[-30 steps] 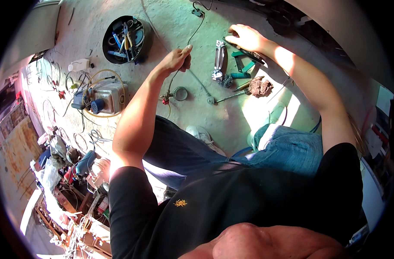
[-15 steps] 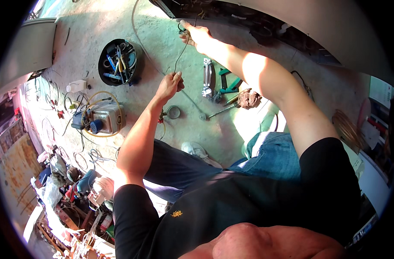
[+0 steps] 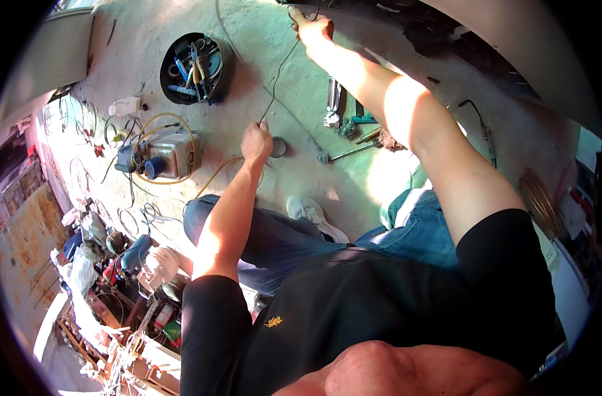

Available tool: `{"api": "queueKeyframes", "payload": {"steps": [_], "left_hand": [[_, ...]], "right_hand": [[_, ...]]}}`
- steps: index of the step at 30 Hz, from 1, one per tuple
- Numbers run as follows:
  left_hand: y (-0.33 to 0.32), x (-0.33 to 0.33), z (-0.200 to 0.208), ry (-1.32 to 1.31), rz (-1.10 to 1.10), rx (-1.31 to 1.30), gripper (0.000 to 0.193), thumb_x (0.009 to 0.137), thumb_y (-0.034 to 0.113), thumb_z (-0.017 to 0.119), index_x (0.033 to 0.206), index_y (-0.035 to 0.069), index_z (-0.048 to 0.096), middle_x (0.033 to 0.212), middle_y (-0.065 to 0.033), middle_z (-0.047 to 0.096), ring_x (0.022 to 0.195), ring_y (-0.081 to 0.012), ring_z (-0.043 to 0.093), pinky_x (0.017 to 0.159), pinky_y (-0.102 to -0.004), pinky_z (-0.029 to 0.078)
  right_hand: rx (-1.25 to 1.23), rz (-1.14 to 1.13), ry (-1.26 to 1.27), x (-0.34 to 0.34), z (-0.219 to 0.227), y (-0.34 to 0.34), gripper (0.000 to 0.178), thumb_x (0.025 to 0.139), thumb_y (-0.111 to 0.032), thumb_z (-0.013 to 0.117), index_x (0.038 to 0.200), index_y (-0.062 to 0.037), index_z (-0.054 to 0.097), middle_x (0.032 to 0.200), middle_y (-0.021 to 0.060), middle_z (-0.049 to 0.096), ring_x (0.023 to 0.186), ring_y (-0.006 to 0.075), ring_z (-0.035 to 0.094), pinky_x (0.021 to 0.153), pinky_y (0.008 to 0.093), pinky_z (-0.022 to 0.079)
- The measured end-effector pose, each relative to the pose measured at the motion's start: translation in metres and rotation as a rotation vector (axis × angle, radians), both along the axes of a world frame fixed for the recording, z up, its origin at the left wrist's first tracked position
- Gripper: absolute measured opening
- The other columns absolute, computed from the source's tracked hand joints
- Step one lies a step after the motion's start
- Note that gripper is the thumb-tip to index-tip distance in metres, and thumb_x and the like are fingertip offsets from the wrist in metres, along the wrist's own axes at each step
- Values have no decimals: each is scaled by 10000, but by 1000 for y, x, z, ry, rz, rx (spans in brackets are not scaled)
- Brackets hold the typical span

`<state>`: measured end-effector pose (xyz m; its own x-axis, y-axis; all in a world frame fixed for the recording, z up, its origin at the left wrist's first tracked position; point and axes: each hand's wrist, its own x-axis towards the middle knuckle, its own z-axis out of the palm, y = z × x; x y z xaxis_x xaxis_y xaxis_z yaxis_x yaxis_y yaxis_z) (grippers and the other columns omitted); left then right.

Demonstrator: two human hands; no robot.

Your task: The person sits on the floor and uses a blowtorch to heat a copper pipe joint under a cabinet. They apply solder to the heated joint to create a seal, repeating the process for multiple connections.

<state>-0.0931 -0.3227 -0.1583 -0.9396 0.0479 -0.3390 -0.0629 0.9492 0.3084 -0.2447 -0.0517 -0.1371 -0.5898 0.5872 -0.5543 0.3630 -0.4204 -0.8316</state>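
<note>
A thin dark wire (image 3: 274, 86) runs slantwise between my two hands, slightly bent along its length. My left hand (image 3: 256, 140) is closed on its near end, in front of a small round metal cup (image 3: 278, 146) on the floor. Farther off, my right hand (image 3: 314, 28) grips the wire near the lower edge of a large pale appliance (image 3: 512, 33). The fingers of the right hand are partly hidden, and above it the wire continues toward the appliance.
A black bucket (image 3: 223, 80) of hand tools stands left of the wire. Nearer lies a machine (image 3: 172, 155) with a yellow hose. Foil (image 3: 332, 105), steel wool (image 3: 346, 128) and a metal rod (image 3: 352, 152) lie under my right arm. Copper tubing (image 3: 538, 198) is coiled at the right; clutter fills the lower left.
My left hand has drawn back toward me, and the stretch of wire between the hands is longer. The right hand keeps its hold near the appliance. The whole view has shifted.
</note>
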Motion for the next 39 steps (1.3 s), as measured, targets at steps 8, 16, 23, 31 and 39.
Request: {"api": "queueKeyframes", "payload": {"steps": [8, 16, 23, 31, 39], "left_hand": [[33, 18, -16, 136, 280, -93, 503, 1010, 428, 445, 926, -24, 648, 920, -261, 685, 906, -456, 642, 806, -537, 480], [12, 1, -41, 178, 120, 72, 595, 1024, 406, 459, 731, -83, 631, 705, -291, 593, 641, -435, 559, 649, -529, 447], [-1, 7, -55, -215, 220, 304, 647, 991, 446, 530, 623, -86, 511, 523, -136, 380, 511, -220, 392, 529, -466, 354], [-6, 6, -59, -271, 290, 391, 641, 981, 466, 531, 622, -66, 511, 528, -95, 423, 526, -190, 409, 530, -431, 368], [3, 0, -29, -303, 184, 257, 470, 953, 404, 574, 793, -36, 623, 697, -131, 661, 665, -245, 626, 677, -403, 486]], "right_hand": [[-49, -43, 95, 14, 13, 4, 482, 814, -376, 825, 1002, 23, 633, 812, 70, 699, 595, 101, 561, 508, 260, 472], [-302, 137, 291, 38, 25, 37, 415, 910, -353, 721, 1088, 6, 616, 920, 88, 695, 641, 121, 587, 612, 311, 573], [-400, 195, 342, 53, 16, 49, 420, 898, -316, 738, 1090, 21, 578, 911, 118, 666, 654, 177, 636, 613, 370, 621], [-314, 12, 126, 28, 36, 24, 869, 790, -311, 846, 1401, 75, 365, 970, 158, 674, 656, 196, 646, 634, 323, 611], [-444, 879, -198, 134, 39, 78, 437, 840, -300, 807, 944, 39, 552, 788, 94, 615, 663, 202, 634, 655, 345, 603]]}}
